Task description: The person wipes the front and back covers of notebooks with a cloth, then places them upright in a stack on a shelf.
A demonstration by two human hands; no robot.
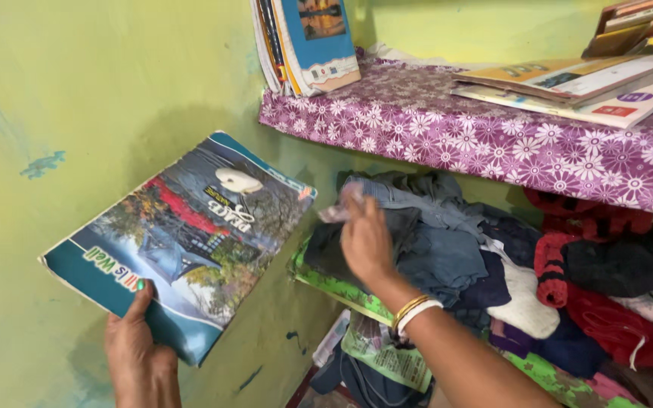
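Notebook (pixel 183 238) with a scenic cover was held by the left hand (pixel 141 355), thumb clamped over its lower edge, long axis slanting up to the right against the green wall (pixel 77 91). Right hand (pixel 366 240) reached forward into the heap of clothes (pixel 447 242) on the lower shelf, fingers pinched on a scrap of cloth (pixel 338 211), wrist bangled, arm extended. Further books (pixel 591 83) lay on the flowered shelf above.

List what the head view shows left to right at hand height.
Left hand holding a notebook with a picture cover → right hand on a small cloth → pile of grey-blue clothes → white garment → red and black clothes.
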